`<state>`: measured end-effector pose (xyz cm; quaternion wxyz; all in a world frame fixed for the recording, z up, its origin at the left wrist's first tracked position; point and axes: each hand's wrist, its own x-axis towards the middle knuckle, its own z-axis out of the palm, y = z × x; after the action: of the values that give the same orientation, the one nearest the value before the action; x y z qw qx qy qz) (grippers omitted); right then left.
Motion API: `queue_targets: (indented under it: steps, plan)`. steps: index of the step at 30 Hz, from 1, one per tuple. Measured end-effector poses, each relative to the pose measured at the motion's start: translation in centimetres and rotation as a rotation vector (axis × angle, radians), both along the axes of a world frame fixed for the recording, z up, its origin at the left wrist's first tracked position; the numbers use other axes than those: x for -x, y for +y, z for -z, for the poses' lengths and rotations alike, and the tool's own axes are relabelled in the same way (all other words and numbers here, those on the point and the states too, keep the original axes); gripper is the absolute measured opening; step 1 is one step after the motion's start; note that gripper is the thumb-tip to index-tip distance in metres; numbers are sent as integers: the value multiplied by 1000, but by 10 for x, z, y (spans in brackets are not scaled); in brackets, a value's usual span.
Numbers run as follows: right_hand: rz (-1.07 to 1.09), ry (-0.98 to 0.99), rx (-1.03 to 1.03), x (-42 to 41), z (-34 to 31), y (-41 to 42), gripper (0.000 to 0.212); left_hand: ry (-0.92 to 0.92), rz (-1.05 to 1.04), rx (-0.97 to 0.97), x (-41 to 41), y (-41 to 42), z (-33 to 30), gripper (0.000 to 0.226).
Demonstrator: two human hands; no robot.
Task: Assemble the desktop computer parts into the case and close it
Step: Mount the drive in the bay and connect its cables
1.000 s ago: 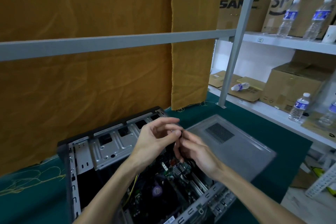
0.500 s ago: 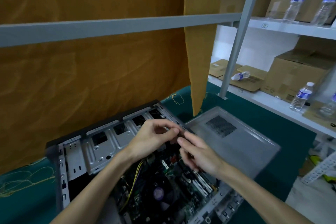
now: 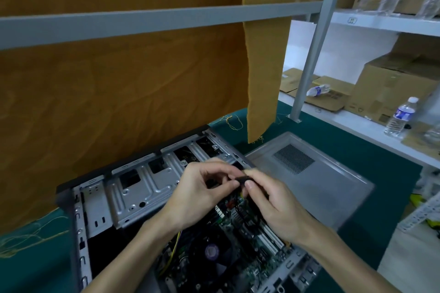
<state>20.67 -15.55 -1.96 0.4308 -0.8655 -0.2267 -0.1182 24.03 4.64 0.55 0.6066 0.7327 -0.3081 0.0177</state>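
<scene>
A small black plastic connector (image 3: 241, 179) is pinched between the curled fingers of the left hand (image 3: 202, 194) and right hand (image 3: 277, 204), above the open grey metal computer case (image 3: 95, 200) containing a green motherboard (image 3: 238, 257).

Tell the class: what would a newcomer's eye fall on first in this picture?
First, the two hands meeting mid-frame: the left hand and right hand together pinch a small black connector over the open computer case. Next, the mustard-yellow cloth filling the backdrop, and the grey side panel lying flat on the green table right of the case.
</scene>
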Motion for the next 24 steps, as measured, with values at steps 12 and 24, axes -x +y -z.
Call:
queue_targets:
  steps: [12,24]
  plan:
    - [-18,-284,9,-1,1,-4,30,188,172,188,6,1,-16,30]
    - [-80,-123,-64,2,-3,5,27,543,389,198,-8,4,-6,11]
